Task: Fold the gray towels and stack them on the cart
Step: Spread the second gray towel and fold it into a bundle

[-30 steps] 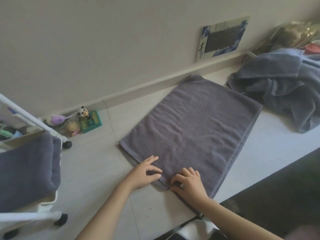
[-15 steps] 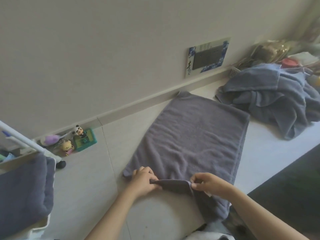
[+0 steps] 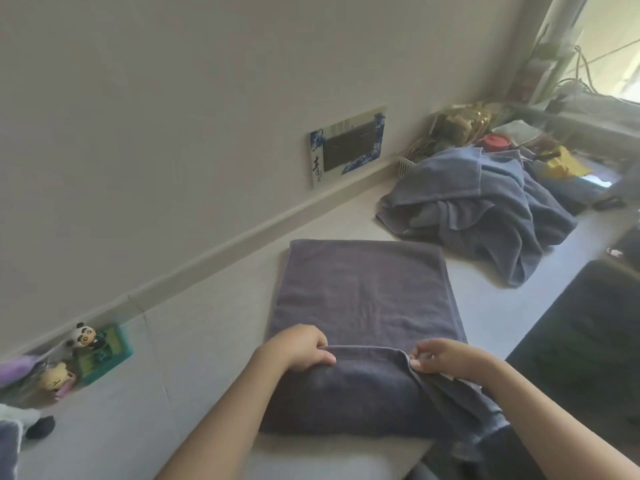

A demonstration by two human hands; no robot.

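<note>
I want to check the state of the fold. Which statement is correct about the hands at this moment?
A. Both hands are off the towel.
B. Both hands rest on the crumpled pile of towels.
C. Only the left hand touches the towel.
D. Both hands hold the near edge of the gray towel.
D: the left hand and the right hand each grip the lifted near edge of the gray towel.

The cart (image 3: 8, 445) is showing only a sliver at the near left edge. The towel's (image 3: 363, 299) near end is dropping out of sight behind the forearms. Clutter (image 3: 460, 129) far right is blurring together.
</note>
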